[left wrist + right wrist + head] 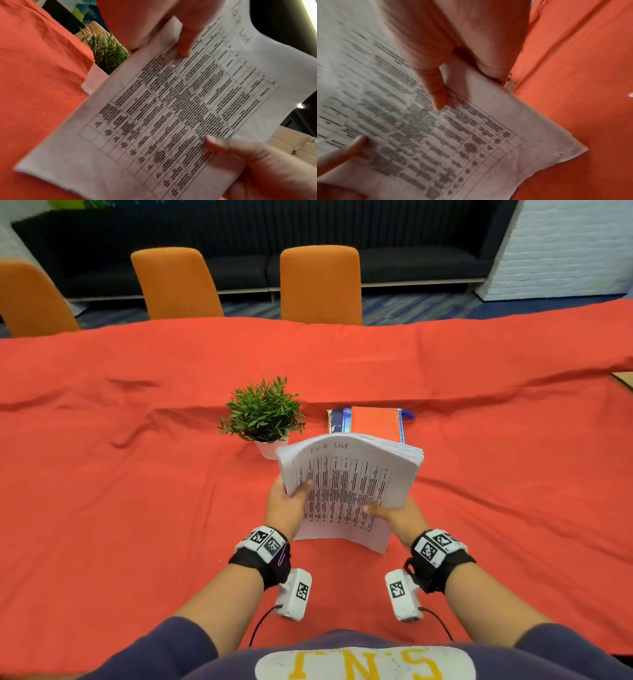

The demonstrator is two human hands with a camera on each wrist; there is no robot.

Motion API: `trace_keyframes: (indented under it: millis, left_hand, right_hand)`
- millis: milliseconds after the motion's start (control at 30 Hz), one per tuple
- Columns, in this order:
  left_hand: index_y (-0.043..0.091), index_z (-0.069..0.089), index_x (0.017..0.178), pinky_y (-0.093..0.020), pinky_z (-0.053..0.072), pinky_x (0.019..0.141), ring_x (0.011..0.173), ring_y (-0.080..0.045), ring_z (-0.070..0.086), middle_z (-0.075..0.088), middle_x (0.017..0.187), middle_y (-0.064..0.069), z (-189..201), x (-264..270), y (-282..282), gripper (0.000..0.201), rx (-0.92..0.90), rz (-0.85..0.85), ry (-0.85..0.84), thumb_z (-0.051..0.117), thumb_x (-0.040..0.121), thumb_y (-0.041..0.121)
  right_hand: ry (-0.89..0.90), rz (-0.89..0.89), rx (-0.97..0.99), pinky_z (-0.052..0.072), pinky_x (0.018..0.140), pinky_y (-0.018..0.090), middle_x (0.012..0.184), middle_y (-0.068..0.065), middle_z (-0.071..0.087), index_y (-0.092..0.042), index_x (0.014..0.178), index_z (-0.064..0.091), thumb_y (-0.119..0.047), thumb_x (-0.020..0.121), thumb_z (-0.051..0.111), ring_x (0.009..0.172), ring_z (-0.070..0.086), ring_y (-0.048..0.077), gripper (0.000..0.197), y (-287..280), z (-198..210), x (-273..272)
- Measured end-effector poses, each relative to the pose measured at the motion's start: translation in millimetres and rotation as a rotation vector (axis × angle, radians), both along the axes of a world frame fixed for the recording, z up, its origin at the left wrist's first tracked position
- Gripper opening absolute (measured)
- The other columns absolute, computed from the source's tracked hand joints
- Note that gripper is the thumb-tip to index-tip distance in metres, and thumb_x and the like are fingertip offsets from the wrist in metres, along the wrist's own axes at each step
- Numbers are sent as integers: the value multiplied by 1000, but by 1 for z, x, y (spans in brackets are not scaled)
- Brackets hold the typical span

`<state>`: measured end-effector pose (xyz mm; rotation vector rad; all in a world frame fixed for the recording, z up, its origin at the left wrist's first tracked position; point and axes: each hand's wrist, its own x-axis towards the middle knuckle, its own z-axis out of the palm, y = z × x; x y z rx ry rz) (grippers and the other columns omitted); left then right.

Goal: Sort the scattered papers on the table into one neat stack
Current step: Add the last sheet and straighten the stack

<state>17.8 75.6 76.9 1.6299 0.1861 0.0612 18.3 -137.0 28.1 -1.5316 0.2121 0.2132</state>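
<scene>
Both hands, left hand [284,505] and right hand [399,517], grip one thick white printed paper stack [346,484] at frame centre, thumbs on top, above red tablecloth [137,474].

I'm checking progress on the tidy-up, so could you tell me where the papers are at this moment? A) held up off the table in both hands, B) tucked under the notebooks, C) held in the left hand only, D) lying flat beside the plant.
A: the stack of papers is lifted above the red tablecloth, with the left hand and right hand each gripping a side.
</scene>
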Motion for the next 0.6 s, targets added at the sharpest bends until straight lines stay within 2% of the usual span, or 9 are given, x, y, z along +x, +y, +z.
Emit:
trace_keyframes:
  millis: [67,100,200,300,333,433,467,533,600]
  left_hand:
    - [7,59,118,-9,50,76,93,-5,62,67,102,3,5,2,0,28,19,-1,-42,56,91,1]
    - [9,59,117,-8,49,73,92,-3,61,67,101,5,8,3,1,27,18,4,-57,56,91,0]
    - [14,60,109,-22,50,77,89,-9,63,68,97,6,21,12,9,24,-38,85,-101,57,90,-1]
    - [16,62,109,-29,52,86,95,-12,67,70,103,5,37,26,24,27,-221,218,-114,61,88,0]
    - [17,63,109,-28,53,85,96,-11,67,70,105,4,42,30,29,28,-296,232,-117,61,87,0]
    - [11,62,110,-20,54,74,91,-7,69,69,103,2,52,35,31,25,-468,246,-82,61,88,-1]
    - [6,61,115,-24,55,77,96,-13,68,69,106,-1,53,35,30,27,-502,244,-48,62,88,1]
    - [0,55,128,-40,52,92,112,-27,62,66,120,-11,53,32,22,43,-584,218,22,65,86,5]
    - [2,51,133,-40,42,103,118,-23,56,62,126,-11,48,28,15,54,-642,203,85,68,83,7]
  right_hand:
    - [33,9,38,51,92,34,95,-5,74,-20,94,70,3,71,76,87,71,6,33,-2,-2,0]
    - [52,22,58,52,92,35,95,-4,75,-18,95,71,1,71,77,88,71,8,31,-3,-2,0]
    - [121,62,99,53,92,41,94,4,76,-8,97,72,-10,63,83,90,70,21,36,-11,2,-1]
    - [113,6,160,54,88,42,99,14,74,-2,97,71,-35,35,95,90,67,29,74,-23,5,-1]
    - [95,-40,228,54,85,40,100,15,72,-2,98,70,-37,33,95,90,66,29,77,-27,6,0]
    - [70,-185,566,54,84,33,106,9,69,-9,111,64,-17,65,79,94,64,23,49,-26,11,2]
    - [68,-208,637,54,84,32,110,7,69,-11,118,61,-10,74,70,97,64,21,45,-22,15,2]
    - [50,-176,711,57,84,31,118,7,67,-11,127,55,-5,80,61,102,66,20,49,-10,21,3]
    - [28,-140,714,56,88,35,121,9,67,-11,127,55,-3,80,61,108,65,23,48,0,27,2]
